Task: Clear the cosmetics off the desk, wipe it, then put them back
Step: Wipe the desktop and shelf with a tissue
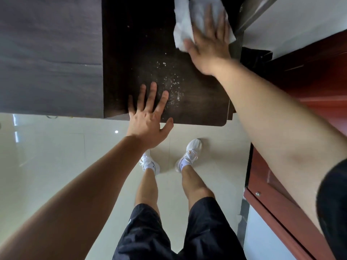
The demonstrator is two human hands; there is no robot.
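A: What is the right hand (207, 41) doing with its grip?

B: It is lying spread and flat, fingers apart, pressing down on a white cloth (187, 23) at the far right part of the desk (131, 44). It is not closing round the cloth; the palm and fingers are simply bearing on top of it. The cloth is crumpled, soft and folded over itself, with a loose edge sticking out to the left of the thumb. The hand is a little blurred.

A: And the left hand (148, 117)?

B: Also fully spread, holding nothing. Its fingers are resting flat on the desk close to the near edge, the thumb reaching out along that edge and the heel of the hand hanging over the floor (56, 147).

A: What is the desk looking like?

B: It is a dark brown wood-grain top, smooth and matt, with a rounded near right corner. A scatter of fine white specks (169, 79) is sitting on it between the two hands, just beyond the left fingertips. I am seeing no cosmetics on the visible part.

A: Anything around it?

B: The floor is showing pale, glossy tiles, and a reddish wooden panel (319, 72) is standing at the right
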